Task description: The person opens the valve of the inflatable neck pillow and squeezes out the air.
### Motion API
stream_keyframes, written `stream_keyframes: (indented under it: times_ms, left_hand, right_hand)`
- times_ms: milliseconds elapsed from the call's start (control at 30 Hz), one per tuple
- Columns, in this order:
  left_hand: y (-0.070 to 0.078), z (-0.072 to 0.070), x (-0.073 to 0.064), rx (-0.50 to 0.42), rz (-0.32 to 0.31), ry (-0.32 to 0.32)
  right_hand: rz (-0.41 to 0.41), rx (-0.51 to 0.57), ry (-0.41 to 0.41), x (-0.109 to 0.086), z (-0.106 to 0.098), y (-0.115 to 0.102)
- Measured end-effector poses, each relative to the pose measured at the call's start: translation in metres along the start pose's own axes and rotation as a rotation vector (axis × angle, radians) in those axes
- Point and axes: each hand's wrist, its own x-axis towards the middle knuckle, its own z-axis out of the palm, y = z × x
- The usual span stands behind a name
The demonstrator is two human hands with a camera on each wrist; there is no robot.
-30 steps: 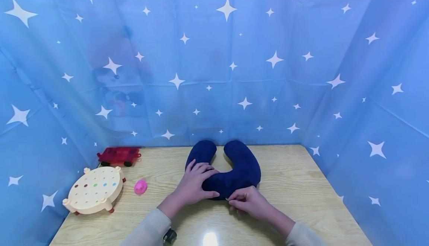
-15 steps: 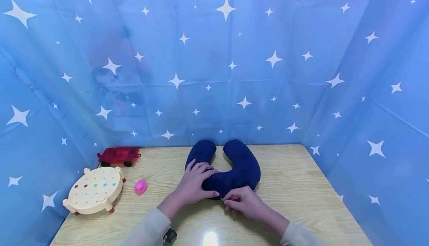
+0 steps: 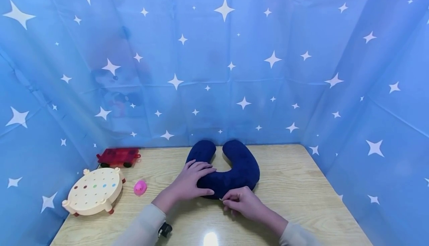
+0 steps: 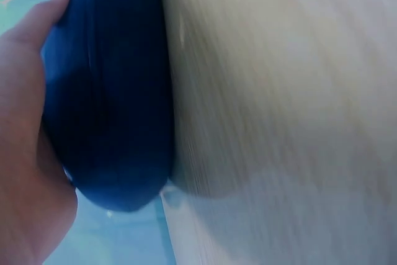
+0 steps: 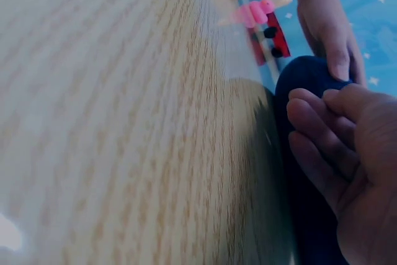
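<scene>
I had the left hand [image 3: 189, 183] spread on the navy neck pillow [image 3: 239, 175], the right hand [image 3: 244, 203] pinching its small tab [image 3: 221, 199].

**Solid navy, starry blue**

You have a plain navy neck pillow [image 3: 239, 173] on a pale, wood-grained desk [image 3: 295, 179]. Your sleeves [image 3: 142, 221] are off-white. White four-pointed stars [image 3: 225, 9] dot the blue curtain [image 3: 201, 60]. Your toy cart [image 3: 118, 156] is translucent red with black wheels [image 3: 127, 164], the little toy [image 3: 140, 188] pink, the cream stool [image 3: 90, 201] dotted red, green and blue.
</scene>
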Motion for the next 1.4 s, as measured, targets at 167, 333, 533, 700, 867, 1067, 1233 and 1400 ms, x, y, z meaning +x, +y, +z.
stream_keyframes:
  times_ms: [167,333,533,700,867,1067,1233,1400]
  left_hand:
    - [-0.014,-0.007,-0.002,-0.042,-0.014,-0.026]
    - [-0.026,-0.008,-0.001,-0.089,-0.034,-0.027]
    - [-0.031,-0.006,0.001,-0.134,-0.079,-0.034]
    - [-0.031,-0.004,0.002,-0.129,-0.094,-0.027]
    - [-0.03,-0.004,0.003,-0.134,-0.104,-0.029]
    - [-0.029,-0.007,0.003,-0.142,-0.109,-0.039]
    - [-0.027,-0.009,0.003,-0.146,-0.113,-0.04]
    - [-0.027,-0.009,0.003,-0.139,-0.107,-0.039]
  right_hand:
    - [0.009,0.008,0.0,0.0,0.001,0.001]
    - [-0.012,-0.001,-0.013,0.002,0.004,0.001]
    - [0.004,-0.01,-0.014,0.003,0.005,0.001]
    - [0.015,-0.035,-0.017,0.004,0.003,-0.004]
    - [0.012,-0.035,-0.021,0.006,0.005,-0.008]
    - [0.028,-0.022,0.022,0.008,0.013,-0.009]
    - [0.008,-0.015,0.069,0.01,0.022,-0.01]
    - [0.004,-0.012,0.075,0.015,0.03,-0.013]
